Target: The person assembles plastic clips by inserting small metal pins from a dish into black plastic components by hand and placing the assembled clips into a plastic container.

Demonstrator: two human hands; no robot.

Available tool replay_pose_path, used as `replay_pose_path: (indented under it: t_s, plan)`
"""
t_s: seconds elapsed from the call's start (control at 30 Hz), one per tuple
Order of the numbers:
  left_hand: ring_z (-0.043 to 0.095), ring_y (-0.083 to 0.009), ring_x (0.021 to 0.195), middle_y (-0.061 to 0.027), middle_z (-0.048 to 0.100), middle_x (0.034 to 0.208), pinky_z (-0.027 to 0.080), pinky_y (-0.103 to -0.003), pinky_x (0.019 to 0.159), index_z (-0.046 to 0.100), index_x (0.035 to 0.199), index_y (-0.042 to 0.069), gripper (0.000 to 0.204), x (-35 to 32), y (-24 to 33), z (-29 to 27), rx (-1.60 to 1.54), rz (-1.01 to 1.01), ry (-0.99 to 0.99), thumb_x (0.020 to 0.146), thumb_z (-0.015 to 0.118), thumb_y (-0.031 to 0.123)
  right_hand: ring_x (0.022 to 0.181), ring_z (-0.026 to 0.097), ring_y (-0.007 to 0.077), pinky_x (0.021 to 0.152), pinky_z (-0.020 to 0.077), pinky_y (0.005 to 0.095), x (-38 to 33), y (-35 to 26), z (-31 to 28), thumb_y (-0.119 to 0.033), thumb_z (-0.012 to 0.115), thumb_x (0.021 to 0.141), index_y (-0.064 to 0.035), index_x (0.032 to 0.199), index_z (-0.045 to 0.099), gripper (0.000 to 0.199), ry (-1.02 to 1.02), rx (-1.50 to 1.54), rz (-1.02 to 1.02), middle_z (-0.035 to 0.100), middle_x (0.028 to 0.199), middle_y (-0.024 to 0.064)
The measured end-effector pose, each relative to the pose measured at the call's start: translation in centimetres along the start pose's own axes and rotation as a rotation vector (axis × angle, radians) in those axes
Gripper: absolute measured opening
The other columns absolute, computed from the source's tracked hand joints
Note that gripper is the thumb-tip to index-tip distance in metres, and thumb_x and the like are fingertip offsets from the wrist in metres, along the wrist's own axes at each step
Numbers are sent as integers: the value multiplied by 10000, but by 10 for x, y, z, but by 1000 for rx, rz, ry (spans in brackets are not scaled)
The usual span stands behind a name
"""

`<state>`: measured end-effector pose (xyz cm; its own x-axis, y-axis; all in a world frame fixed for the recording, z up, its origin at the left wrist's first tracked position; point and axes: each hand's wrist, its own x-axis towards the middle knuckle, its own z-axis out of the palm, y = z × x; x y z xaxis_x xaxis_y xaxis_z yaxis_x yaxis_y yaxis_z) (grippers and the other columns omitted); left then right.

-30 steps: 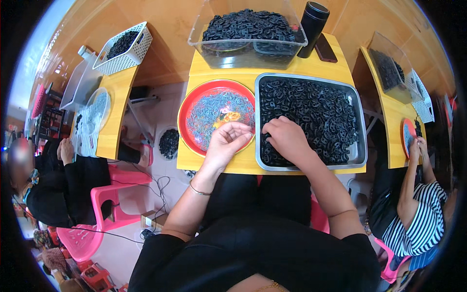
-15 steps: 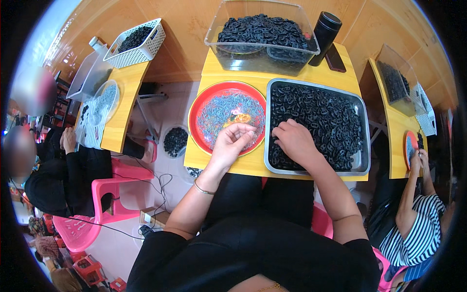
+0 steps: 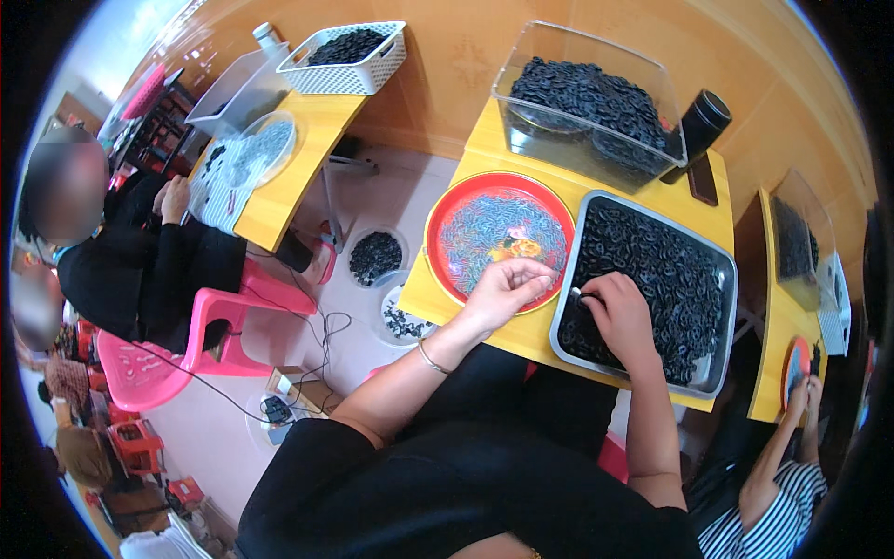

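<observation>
My left hand (image 3: pixel 510 289) hovers at the near right of a red round tray (image 3: pixel 435 252), thumb and fingers pressed together; whatever they pinch is too small to make out. Thin silvery-blue pin-like pieces (image 3: pixel 470 224) cover the tray's bottom. To the right lies a rectangular metal tray (image 3: pixel 725 326), filled with small black ring-shaped pieces (image 3: pixel 656 270). Inside its left part, my right hand (image 3: pixel 618 315) is closed, fingertips down among the black pieces. A small shiny spot shows at those fingertips, but what they grip is mostly hidden.
Behind the trays stand a clear bin (image 3: pixel 524 128) of black pieces, a black flask (image 3: pixel 703 121) and a dark flat object (image 3: pixel 704 183). Floor bowls (image 3: pixel 405 253) sit left of the yellow table (image 3: pixel 428 300). Co-workers' hands (image 3: pixel 171 199) show at side tables; a pink chair (image 3: pixel 256 303) stands left.
The whole view has swung, so the table now appears farther right and tilted. My right hand has drawn toward the metal tray's left side; my left stays pinched beside the red tray.
</observation>
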<state>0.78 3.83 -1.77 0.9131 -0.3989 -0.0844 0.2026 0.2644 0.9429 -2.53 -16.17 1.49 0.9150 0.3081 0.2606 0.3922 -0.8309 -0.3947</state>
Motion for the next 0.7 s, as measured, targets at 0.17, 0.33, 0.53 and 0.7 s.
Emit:
replay_pose_path:
  t_s: [0.17,0.33,0.53,0.7]
  plan:
    - [563,-40,757,-18,614,836,449,-169,686,584,935,-13,113,0,1,3,-30,4,-16,843,553,44,664,576,169,602,450,255,-7,-6,-4,7,589,749,-11,902,578,155,110,457,227,568,796,88]
    - [566,-49,784,-21,615,846,452,-182,709,591,929,-5,105,2,-2,5,-40,-1,-61,833,556,23,758,590,116,677,457,224,-19,0,4,29,545,788,3,1011,577,227,124,848,372,588,838,57]
    - [574,-73,821,-41,627,888,457,-204,729,604,948,5,134,3,-4,6,-54,3,-48,817,577,18,811,587,121,712,449,214,-17,-4,1,26,508,818,23,1072,541,256,89,1111,437,573,894,52]
    - [571,-62,810,-31,629,889,452,-197,721,607,954,8,138,2,-3,7,-35,-42,-26,820,582,33,838,597,137,745,466,235,-21,4,6,5,502,835,8,1091,547,260,90,1177,464,575,903,73]
